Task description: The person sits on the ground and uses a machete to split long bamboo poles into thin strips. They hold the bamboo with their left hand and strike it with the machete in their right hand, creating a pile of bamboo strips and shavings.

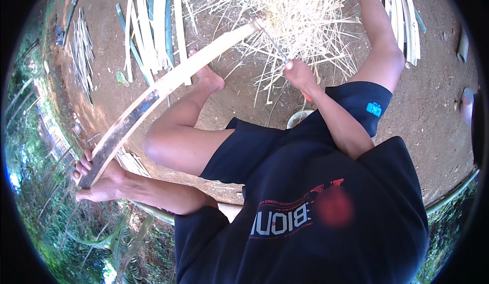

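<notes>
A long split bamboo strip (188, 67), pale with a dark stretch near one end, slants from lower left to upper middle. My left hand (106, 179) grips its lower, dark end, fingers wrapped around the edge. In my right hand (300, 75) is a knife (275, 46), held by its handle, with an orange bit showing below the fist. The thin blade reaches up to the far end of the strip and seems to touch it there. Pale bamboo shavings (305, 24) lie heaped just beyond the blade, between my bare legs.
Split bamboo slats (147, 29) lie on the dirt at upper left, with more slats (402, 19) at upper right. A bundle of thin sticks (82, 49) rests farther left. My bare foot (208, 78) is under the strip; greenery (46, 207) borders the lower left.
</notes>
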Demonstrator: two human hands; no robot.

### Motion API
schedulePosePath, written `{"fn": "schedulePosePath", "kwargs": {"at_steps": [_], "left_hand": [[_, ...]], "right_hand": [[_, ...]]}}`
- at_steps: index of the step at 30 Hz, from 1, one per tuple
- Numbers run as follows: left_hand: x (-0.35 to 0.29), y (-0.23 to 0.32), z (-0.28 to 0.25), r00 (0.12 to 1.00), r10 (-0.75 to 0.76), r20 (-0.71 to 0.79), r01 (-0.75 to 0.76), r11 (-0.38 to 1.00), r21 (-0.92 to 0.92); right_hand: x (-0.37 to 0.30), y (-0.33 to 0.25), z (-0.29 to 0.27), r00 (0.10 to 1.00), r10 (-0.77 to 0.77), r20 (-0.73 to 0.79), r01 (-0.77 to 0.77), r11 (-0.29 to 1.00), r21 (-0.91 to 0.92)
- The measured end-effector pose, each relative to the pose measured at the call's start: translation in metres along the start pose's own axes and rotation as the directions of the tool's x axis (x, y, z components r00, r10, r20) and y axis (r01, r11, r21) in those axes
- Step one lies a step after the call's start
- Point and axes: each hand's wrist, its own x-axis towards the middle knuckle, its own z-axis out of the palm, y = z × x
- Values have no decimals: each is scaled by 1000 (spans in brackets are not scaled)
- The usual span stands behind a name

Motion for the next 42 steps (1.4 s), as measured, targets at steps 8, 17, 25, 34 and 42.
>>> {"fn": "schedulePosePath", "kwargs": {"at_steps": [8, 17, 25, 34, 42], "left_hand": [[-28, 9, 15, 1000, -3, -31, 3, 1000, -19], [-38, 11, 22, 994, 38, -107, -38, 999, 1], [-42, 15, 16, 1000, 29, 11, -29, 999, 21], [-45, 15, 14, 1000, 27, -2, -27, 999, 34], [-42, 19, 10, 999, 34, 10, -34, 998, 49]], "right_hand": [[-99, -96, 6, 841, -512, 176, 528, 847, -59], [-77, -68, 1, 909, -394, 137, 409, 906, -108], [-58, -51, -8, 938, -325, 120, 338, 933, -122], [-32, -34, -7, 960, -256, 113, 275, 939, -205], [12, -4, 4, 987, -158, 17, 159, 970, -182]]}}
